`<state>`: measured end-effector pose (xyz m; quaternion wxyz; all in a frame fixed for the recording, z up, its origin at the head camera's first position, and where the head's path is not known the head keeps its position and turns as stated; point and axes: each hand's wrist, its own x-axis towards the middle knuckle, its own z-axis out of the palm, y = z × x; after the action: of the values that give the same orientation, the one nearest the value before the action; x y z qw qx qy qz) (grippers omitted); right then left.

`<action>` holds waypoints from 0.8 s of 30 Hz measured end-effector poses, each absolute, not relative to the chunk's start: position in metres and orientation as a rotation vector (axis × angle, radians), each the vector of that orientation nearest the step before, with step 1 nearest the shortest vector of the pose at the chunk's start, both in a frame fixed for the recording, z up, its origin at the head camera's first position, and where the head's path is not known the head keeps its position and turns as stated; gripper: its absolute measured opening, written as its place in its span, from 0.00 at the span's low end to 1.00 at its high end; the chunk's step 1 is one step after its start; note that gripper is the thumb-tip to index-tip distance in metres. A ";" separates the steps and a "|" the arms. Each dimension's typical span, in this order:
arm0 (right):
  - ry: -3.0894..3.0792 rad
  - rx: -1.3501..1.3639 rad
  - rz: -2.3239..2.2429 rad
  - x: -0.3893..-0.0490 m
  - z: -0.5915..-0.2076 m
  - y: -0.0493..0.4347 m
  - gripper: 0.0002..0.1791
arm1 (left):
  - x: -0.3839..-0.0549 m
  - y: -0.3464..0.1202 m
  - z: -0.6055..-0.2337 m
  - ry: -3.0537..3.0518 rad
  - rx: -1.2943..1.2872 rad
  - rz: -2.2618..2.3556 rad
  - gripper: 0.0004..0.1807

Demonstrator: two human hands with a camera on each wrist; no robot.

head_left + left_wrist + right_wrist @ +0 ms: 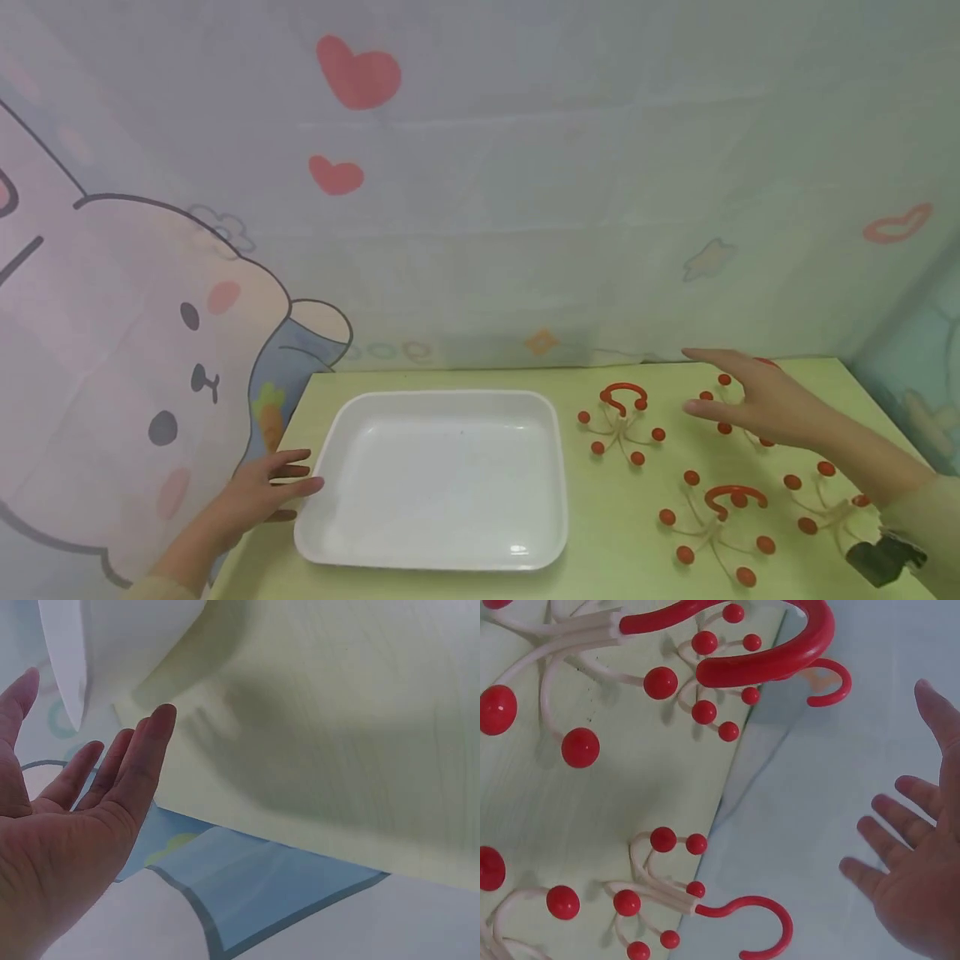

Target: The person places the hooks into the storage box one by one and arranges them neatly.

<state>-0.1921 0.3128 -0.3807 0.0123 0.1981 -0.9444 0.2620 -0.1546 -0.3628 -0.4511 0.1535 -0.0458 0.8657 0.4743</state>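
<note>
While the left hand is held beside the left rim of the white tray, its fingers are spread apart; whether the rim is touched cannot be told. The right hand is held over the far right part of the pale green table, and its thumb and fingers are likewise spread. The tray is set level on the table, left of four branched hangers, whose pale stems are tipped with red balls. One hanger is placed near the tray's far right corner, its red hook raised. A front hanger is placed nearer the viewer, farther right. A back hanger is partly hidden by the right hand, and a right-hand hanger is partly covered by the pale sleeve. Behind the table, a printed cloth is hung, on which a large rabbit and red hearts are shown.
</note>
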 end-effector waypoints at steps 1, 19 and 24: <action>-2.943 0.622 0.832 -0.194 -0.382 0.311 0.44 | -0.155 -0.363 -0.453 2.477 -0.135 1.378 0.45; -2.874 0.700 1.153 -0.227 -0.406 0.280 0.26 | -0.158 -0.361 -0.465 2.385 -0.309 1.487 0.33; -2.872 0.702 1.189 -0.231 -0.409 0.272 0.21 | -0.157 -0.361 -0.469 2.369 -0.319 1.496 0.31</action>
<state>-0.2314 0.2719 -0.4086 -0.0223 0.2202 -0.9011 0.3730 -0.1573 -0.3611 -0.4685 0.1604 -0.1115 0.8293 0.5236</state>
